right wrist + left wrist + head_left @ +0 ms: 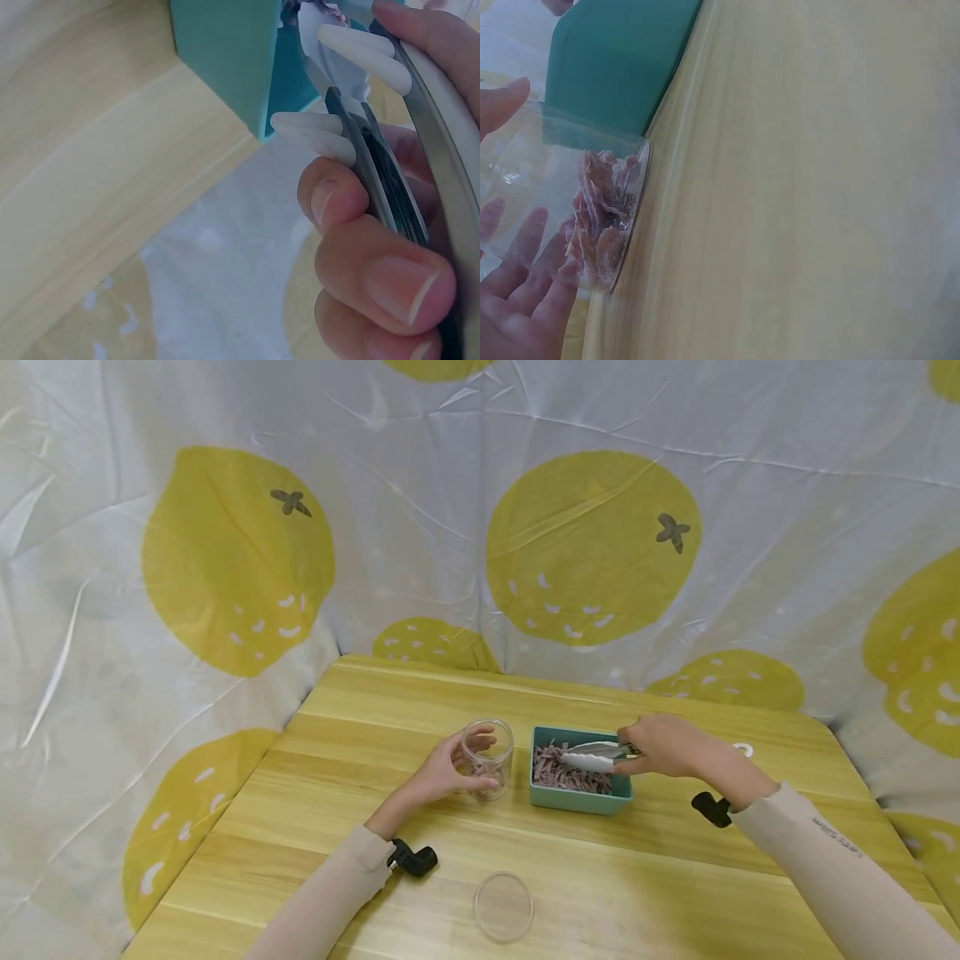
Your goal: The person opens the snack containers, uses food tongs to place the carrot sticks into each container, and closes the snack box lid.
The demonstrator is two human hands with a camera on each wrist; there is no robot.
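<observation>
A clear jar (500, 752) stands upright on the table, and my left hand (442, 772) holds it around its side, thumb at the front. Some pinkish-brown strips (596, 217) lie at the jar's bottom in the left wrist view. Just right of it is a teal rectangular box (570, 800) with a heap of similar shredded strips (558, 772). My right hand (663, 745) grips a pair of metal tongs (442, 142) by the handles. Their white tips (588, 762) reach into the box, over the strips; what lies between the tips is hidden.
A clear round disc like a lid (504, 907) lies on the wooden table (615, 885), nearer to me than the jar. A small white loop (742, 749) shows behind my right wrist. A curtain (420, 527) printed with lemons hangs around the table's back and sides.
</observation>
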